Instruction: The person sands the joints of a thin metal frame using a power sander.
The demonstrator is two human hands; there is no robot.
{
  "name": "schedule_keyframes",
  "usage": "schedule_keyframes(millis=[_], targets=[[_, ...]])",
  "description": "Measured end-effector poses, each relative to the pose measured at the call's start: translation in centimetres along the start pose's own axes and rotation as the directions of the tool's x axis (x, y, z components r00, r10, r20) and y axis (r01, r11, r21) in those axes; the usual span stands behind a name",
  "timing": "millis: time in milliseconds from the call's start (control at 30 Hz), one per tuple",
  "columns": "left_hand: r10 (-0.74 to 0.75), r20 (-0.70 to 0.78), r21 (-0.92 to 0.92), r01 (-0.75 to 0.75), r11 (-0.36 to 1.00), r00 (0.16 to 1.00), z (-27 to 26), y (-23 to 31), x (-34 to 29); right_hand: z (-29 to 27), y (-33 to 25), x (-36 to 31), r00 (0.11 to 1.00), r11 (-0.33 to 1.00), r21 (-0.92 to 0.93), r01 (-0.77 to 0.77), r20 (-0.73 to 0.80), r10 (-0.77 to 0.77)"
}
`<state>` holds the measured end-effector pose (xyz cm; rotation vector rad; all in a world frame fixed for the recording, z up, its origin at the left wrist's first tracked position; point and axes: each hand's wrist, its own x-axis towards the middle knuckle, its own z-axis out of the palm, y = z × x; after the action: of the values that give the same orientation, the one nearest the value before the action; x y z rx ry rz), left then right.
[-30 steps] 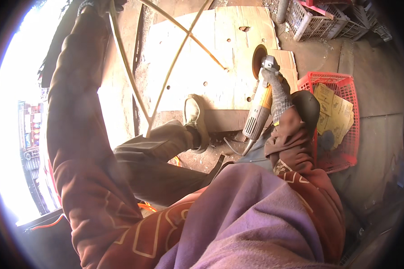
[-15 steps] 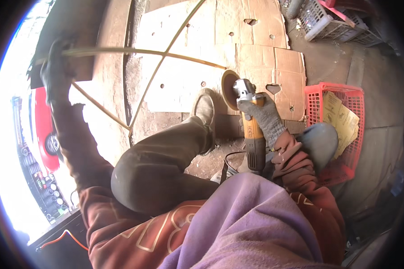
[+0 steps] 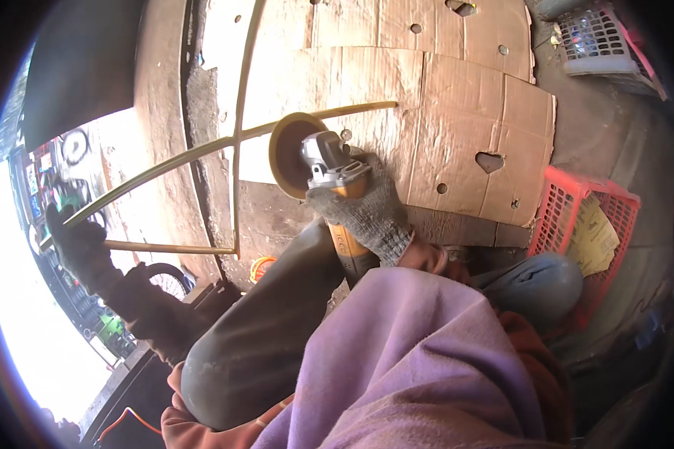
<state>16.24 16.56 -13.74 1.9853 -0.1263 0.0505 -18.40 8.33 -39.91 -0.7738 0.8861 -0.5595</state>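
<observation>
My right hand (image 3: 373, 208), in a grey knitted glove, grips an orange-and-black angle grinder (image 3: 328, 159) with a metal head. Its round brown disc (image 3: 286, 156) faces left and overlaps the long bar in the picture, just right of where the bars cross; whether they touch I cannot tell. At the far left, my left hand (image 3: 81, 243), in a dark glove, is closed on a frame of thin brass-coloured bars (image 3: 237, 141). One bar runs rightward over the cardboard, and another crosses it lengthwise. A shorter bar joins the near corner. The left fingers are in shadow.
Flattened cardboard (image 3: 472, 112) with punched holes covers the floor ahead. A red plastic crate (image 3: 547, 206) holding yellowish paper (image 3: 593, 238) stands at the right. Beyond it is a pale crate (image 3: 595, 45). My bent knee (image 3: 232, 359) is between my arms; a wheel (image 3: 168, 280) shows at left.
The grinder has moved left, bringing its disc to the bars' crossing. My left hand has come nearer, and the frame has turned, its long bar now slanting. The view has shifted too.
</observation>
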Motion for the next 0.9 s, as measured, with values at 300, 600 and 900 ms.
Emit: schedule_keyframes(millis=[300, 600, 900], targets=[[0.275, 0.121, 0.143, -0.291, 0.946, 0.954, -0.6, -2.3, -0.6, -7.5, -1.2, 4.4, 0.944, 0.953, 0.062, -0.297, -0.130, 0.303], [0.097, 0.047, 0.064, -0.099, 0.993, 0.994, 1.4, -1.1, -1.7, -0.2, -1.6, 1.7, 0.999, 0.992, -0.117, -0.039, -0.012, 0.038], [0.112, -0.022, 0.076, -0.110, 0.991, 0.993, 1.0, -1.4, -2.7, -7.5, -1.8, 4.3, 0.944, 0.949, 0.184, -0.255, -0.162, 0.286]])
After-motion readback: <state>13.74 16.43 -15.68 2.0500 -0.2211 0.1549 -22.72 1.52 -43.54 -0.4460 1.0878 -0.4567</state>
